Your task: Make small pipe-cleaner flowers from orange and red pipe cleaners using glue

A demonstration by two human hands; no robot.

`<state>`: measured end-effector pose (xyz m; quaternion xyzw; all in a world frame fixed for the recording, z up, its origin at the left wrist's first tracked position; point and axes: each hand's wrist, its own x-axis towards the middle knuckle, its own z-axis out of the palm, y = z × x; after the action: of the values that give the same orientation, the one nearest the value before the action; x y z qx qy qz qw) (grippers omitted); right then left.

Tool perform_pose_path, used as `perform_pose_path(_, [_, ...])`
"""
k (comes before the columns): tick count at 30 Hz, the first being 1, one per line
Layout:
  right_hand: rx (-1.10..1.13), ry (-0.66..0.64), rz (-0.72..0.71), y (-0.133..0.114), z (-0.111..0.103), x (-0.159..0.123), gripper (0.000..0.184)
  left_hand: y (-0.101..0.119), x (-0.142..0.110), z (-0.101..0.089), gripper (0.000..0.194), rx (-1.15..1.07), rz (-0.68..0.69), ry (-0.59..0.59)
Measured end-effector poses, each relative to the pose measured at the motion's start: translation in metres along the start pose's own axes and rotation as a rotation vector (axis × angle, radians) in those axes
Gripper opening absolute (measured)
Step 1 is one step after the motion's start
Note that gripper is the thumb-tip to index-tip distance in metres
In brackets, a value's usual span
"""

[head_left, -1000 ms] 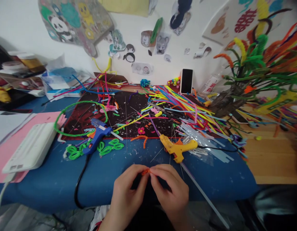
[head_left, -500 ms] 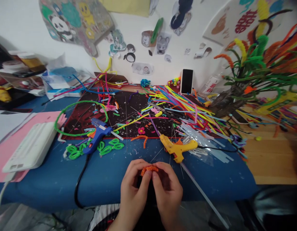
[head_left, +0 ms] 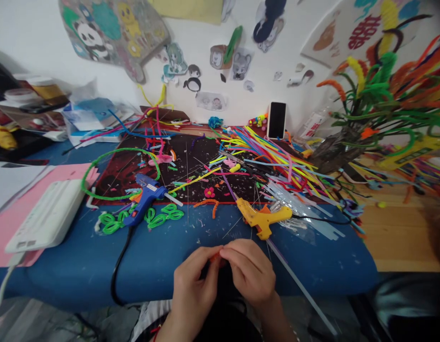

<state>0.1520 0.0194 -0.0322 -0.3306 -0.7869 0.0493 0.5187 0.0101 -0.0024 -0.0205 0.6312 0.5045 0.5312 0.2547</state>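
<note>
Both hands meet at the front edge of the blue-covered table, low in the middle of the head view. My left hand point(head_left: 196, 280) pinches a small orange pipe cleaner piece point(head_left: 215, 258) between thumb and fingertips. From the other side my right hand point(head_left: 250, 270) closes on the same piece, its fingers hiding most of it. Just beyond the hands lie a yellow glue gun point(head_left: 261, 221) to the right and a short bent orange pipe cleaner point(head_left: 207, 203). A blue glue gun point(head_left: 143, 202) lies farther left, beside green looped pipe cleaner shapes point(head_left: 165, 216).
A dark mat point(head_left: 184, 161) carries scraps and a pile of coloured pipe cleaners point(head_left: 273, 154). A green ring point(head_left: 85, 175) lies left, near a white power strip point(head_left: 45, 216). At right stands a bunch of fuzzy stems point(head_left: 377, 104). A long glue stick point(head_left: 301, 285) overhangs the front edge.
Half a second ago both hands were tilted up with more of the orange piece showing. Now my right hand has rolled over it, covering most of it. The tools on the table have stayed put.
</note>
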Motion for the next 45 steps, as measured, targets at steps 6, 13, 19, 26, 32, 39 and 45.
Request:
perform_pose_path(6, [-0.081,0.063,-0.029,-0.004,0.006,-0.005,0.033,-0.002,-0.002,0.004,0.021,-0.099,-0.107,0.004])
perform_pose_path(13, [0.094,0.170,0.385,-0.022,0.006,0.010,0.023,-0.002,-0.001,0.002,0.027,-0.242,-0.273,0.016])
perform_pose_path(19, [0.139,0.063,0.447,-0.023,0.005,0.010,0.021,-0.008,0.001,-0.002,0.016,0.007,-0.097,0.061])
perform_pose_path(26, [0.021,0.135,0.321,-0.030,0.011,0.003,0.027,-0.009,-0.002,-0.003,0.023,0.078,0.127,0.062])
perform_pose_path(32, [0.338,0.257,0.794,-0.036,0.016,0.003,0.011,-0.008,-0.005,0.001,0.037,-0.068,-0.106,-0.006])
perform_pose_path(39, [0.434,0.229,0.792,-0.037,0.015,0.001,0.025,-0.004,0.003,-0.007,0.014,-0.048,-0.114,-0.077])
perform_pose_path(45, [0.219,0.153,0.605,-0.030,0.012,-0.001,0.019,-0.007,0.001,-0.007,0.026,-0.075,-0.174,-0.029])
